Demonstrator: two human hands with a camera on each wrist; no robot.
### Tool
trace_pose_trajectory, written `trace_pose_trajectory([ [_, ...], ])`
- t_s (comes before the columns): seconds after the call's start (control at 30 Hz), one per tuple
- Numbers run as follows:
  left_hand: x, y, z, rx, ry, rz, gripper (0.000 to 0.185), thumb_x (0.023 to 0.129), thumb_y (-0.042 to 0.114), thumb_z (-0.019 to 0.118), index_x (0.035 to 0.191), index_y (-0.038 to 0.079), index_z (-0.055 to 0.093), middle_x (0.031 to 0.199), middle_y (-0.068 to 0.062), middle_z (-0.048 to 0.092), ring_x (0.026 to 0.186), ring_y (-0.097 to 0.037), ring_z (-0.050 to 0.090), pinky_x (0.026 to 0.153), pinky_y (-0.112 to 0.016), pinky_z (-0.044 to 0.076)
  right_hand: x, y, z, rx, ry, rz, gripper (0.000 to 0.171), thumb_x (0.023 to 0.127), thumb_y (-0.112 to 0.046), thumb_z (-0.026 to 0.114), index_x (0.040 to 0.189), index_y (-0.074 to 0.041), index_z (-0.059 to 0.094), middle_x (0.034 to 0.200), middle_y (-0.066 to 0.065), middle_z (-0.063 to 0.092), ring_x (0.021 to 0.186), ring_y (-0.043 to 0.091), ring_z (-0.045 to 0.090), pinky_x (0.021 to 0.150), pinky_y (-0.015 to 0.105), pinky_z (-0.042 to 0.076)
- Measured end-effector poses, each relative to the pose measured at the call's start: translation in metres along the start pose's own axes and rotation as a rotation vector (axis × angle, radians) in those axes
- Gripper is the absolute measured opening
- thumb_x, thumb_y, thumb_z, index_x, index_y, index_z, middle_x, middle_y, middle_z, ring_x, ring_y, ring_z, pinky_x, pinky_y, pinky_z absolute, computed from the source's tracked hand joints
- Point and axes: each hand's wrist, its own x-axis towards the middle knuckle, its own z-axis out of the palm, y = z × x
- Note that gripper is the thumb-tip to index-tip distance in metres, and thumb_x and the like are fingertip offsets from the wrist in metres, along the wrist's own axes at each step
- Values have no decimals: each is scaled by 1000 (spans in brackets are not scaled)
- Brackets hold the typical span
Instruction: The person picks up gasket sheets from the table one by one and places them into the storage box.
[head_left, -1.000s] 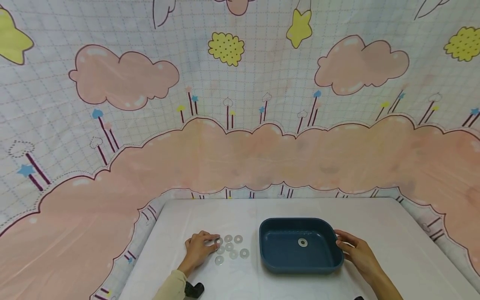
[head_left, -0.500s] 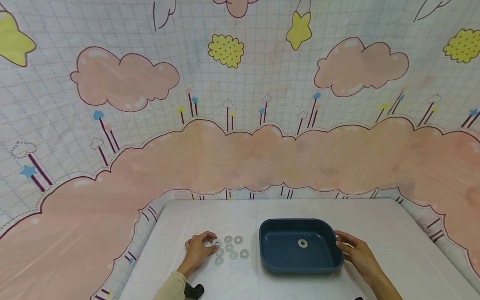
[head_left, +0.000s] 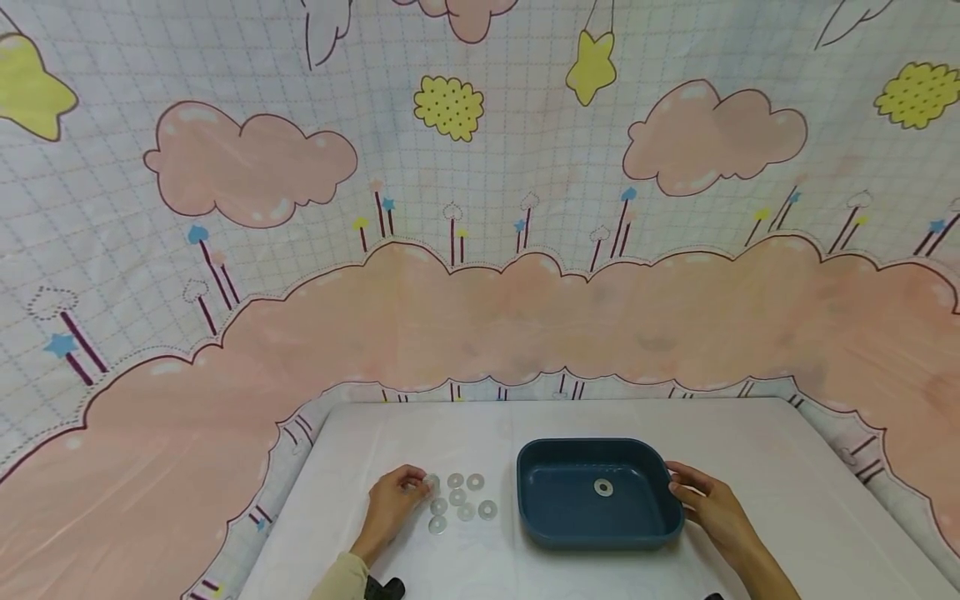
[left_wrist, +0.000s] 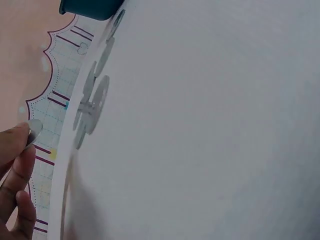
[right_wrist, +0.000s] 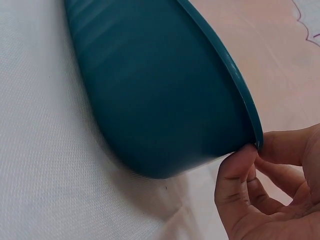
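My left hand (head_left: 393,507) pinches a flat grey washer (left_wrist: 35,132) between thumb and fingers, raised off the table in the left wrist view. Several more washers (head_left: 457,497) lie in a loose cluster just right of that hand. A dark blue rectangular basin (head_left: 600,540) stands to the right of the cluster, with one washer (head_left: 603,487) on its floor. At the basin's right end, my right hand (head_left: 712,512) grips the rim, thumb against the outer wall and fingers over the edge, as the right wrist view shows.
A white cloth covers the table (head_left: 420,425). Behind it hangs a patterned curtain (head_left: 495,325) with clouds and stars. Near my left wrist is a black strap piece (head_left: 386,588).
My left hand has picked a washer from the cluster's left side and drawn it slightly left and up. The right hand keeps its grip on the basin.
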Motion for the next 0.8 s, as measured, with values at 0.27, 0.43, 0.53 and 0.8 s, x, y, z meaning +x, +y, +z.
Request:
trace_pose_trajectory([
  [0.27, -3, 21, -13, -188, 5, 8, 18, 87, 18, 75, 98, 6, 69, 79, -8, 74, 71, -10, 66, 63, -18, 51, 1, -1, 0, -5, 2, 10, 52, 99, -20, 57, 146, -4, 44, 131, 14, 51, 108, 14, 55, 86, 27, 56],
  [0.43, -8, 39, -17, -263, -19, -13, 21, 89, 19, 72, 103, 5, 67, 79, -11, 75, 69, -15, 69, 62, -21, 56, 2, 0, -1, -2, -3, 6, 52, 99, -22, 58, 147, -5, 44, 134, 14, 49, 108, 11, 55, 86, 26, 55],
  [0.53, -11, 52, -17, -298, -31, -17, 23, 89, 19, 72, 105, 3, 66, 78, -13, 75, 68, -16, 70, 61, -22, 57, 2, 1, -1, 2, -6, 1, 53, 99, -23, 58, 147, -5, 44, 131, 11, 50, 106, 9, 54, 86, 25, 54],
  [0.8, -18, 81, -10, -372, -71, -12, 22, 90, 13, 71, 107, 1, 65, 78, -16, 74, 64, -13, 69, 57, -23, 57, 2, 2, -1, 11, -4, 1, 53, 98, -21, 59, 147, -5, 44, 125, 8, 53, 104, 8, 55, 86, 24, 54],
])
